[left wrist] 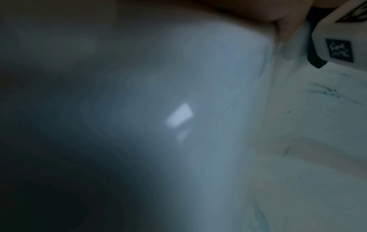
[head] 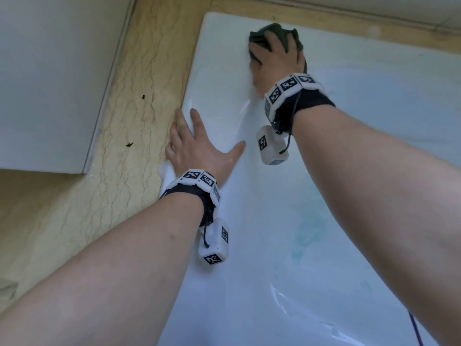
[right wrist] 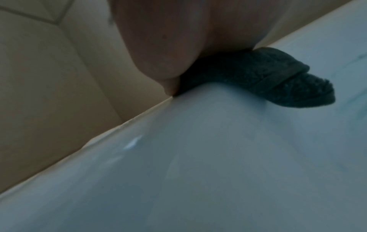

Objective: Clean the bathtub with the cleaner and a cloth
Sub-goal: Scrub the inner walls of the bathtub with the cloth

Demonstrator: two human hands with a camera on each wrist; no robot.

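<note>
The white bathtub point(head: 349, 171) fills the right of the head view, with faint teal cleaner streaks point(head: 306, 236) on its inner wall. A dark green cloth point(head: 274, 31) lies at the tub's far left corner. My right hand point(head: 274, 58) presses on it with fingers spread. In the right wrist view the palm point(right wrist: 168, 39) bears down on the folded cloth point(right wrist: 268, 78) against the tub rim point(right wrist: 198, 157). My left hand point(head: 194, 143) rests flat on the tub's left rim point(head: 214, 58), fingers straight and holding nothing. The left wrist view shows only blurred tub surface point(left wrist: 178, 78). No cleaner bottle is in view.
Beige veined tile point(head: 124, 121) borders the tub on the left, with small dark specks point(head: 129, 144) on it. A white panel point(head: 50, 83) stands at the far left. Tiled wall point(head: 349, 11) runs behind the tub. A dark cable point(head: 415, 328) hangs at the lower right.
</note>
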